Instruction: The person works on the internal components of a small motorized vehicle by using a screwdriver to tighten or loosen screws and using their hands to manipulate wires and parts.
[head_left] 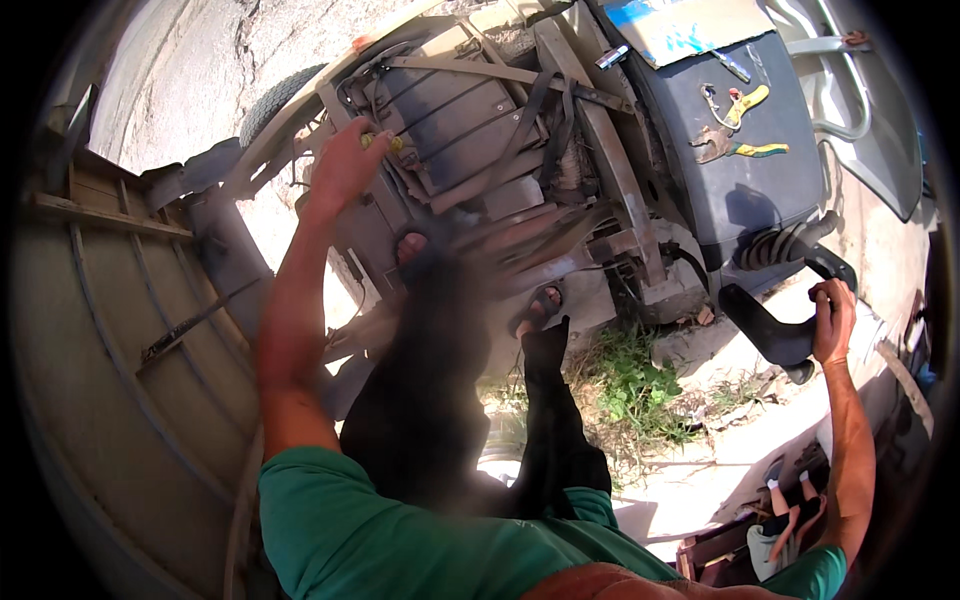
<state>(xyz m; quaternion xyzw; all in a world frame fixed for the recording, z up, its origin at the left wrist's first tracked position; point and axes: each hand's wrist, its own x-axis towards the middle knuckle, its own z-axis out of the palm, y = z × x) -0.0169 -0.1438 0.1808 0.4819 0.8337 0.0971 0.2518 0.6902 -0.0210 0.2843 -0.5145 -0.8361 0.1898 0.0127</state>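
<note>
Head view: the left hand (346, 172) has its grip closed on a small yellow-green object (387, 144) over the vehicle frame (600, 150) — its kind unclear; the right hand (833, 322) grasps a curved black pipe (768, 330), perhaps for steadiness. Yellow-handled pliers (752, 150) lie flat on a grey box (700, 200) — presumably kept within reach.

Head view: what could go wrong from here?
The pliers lie loose on the grey cover and could slide off if it is knocked. Toes show bare in the open sandal near the metal frame, so a slip might hurt them. The left hand holds a small yellow thing over the frame, where it might drop into a gap.
</note>
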